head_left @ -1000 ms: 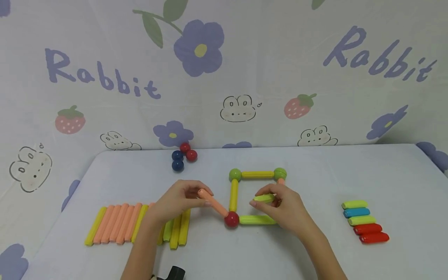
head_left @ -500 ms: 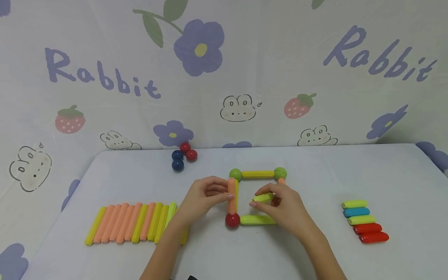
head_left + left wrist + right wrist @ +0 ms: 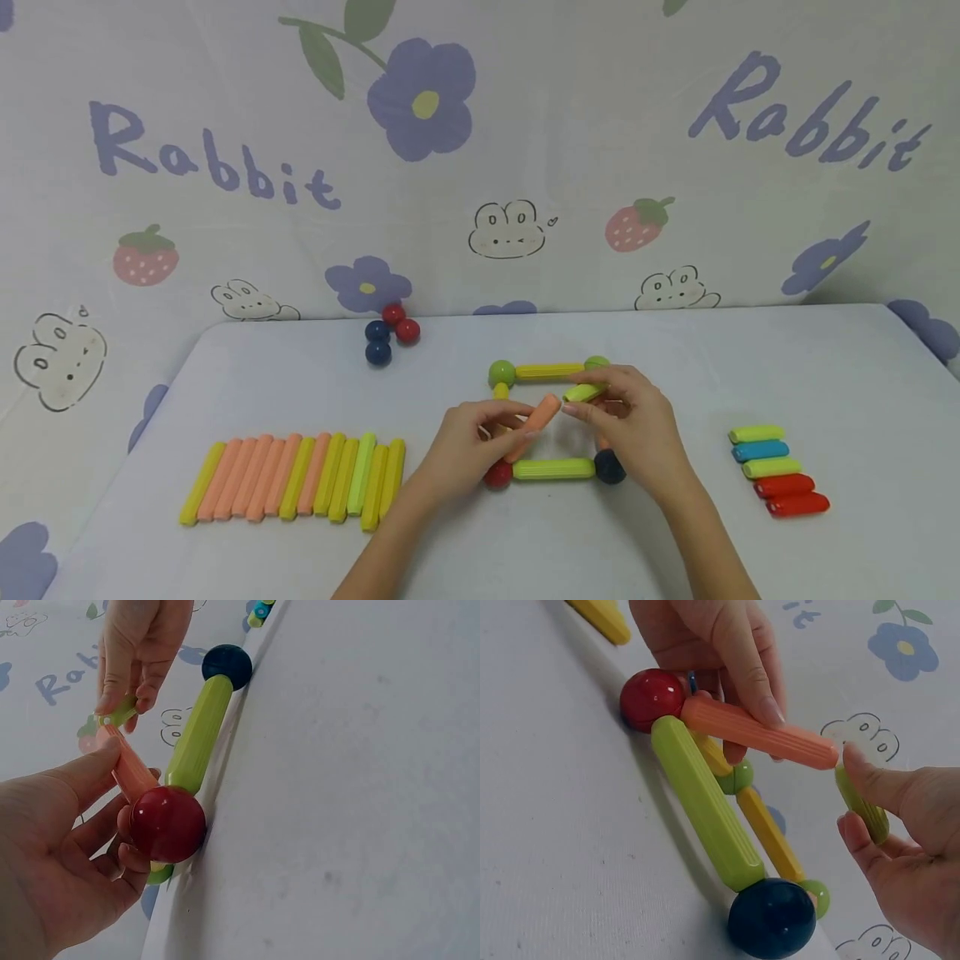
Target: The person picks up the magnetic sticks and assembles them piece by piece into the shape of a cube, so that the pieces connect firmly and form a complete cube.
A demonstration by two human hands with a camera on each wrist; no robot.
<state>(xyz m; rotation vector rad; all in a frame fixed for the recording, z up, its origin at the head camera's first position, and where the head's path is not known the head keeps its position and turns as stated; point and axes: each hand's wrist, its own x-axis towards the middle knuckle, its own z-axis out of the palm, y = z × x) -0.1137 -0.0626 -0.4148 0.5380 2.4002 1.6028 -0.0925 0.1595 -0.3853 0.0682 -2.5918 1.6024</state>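
Observation:
My left hand [image 3: 474, 440] pinches a salmon-coloured magnetic stick [image 3: 761, 733], which slants upward with its lower end on a red ball [image 3: 167, 823]. My right hand [image 3: 637, 421] holds a short yellow-green stick [image 3: 583, 392] between thumb and fingers. One end of this short stick is at the salmon stick's upper tip; in the right wrist view they appear to touch. Under both hands lies a square of sticks and balls: a lime stick [image 3: 553, 469] joins the red ball to a dark blue ball [image 3: 610, 467], and a yellow stick [image 3: 550, 372] joins two green balls [image 3: 502, 372] behind.
On the left lies a row of several salmon, yellow and lime sticks [image 3: 287, 477]. Two red balls [image 3: 407, 331] and two dark blue balls [image 3: 378, 353] sit at the back. Several short sticks [image 3: 761, 451] in green, blue and red lie on the right of the white table [image 3: 840, 367].
My left hand moved right, swinging the salmon stick from leaning left, through upright, to leaning right. My right hand rose slightly to the right with the short stick, uncovering the dark blue ball.

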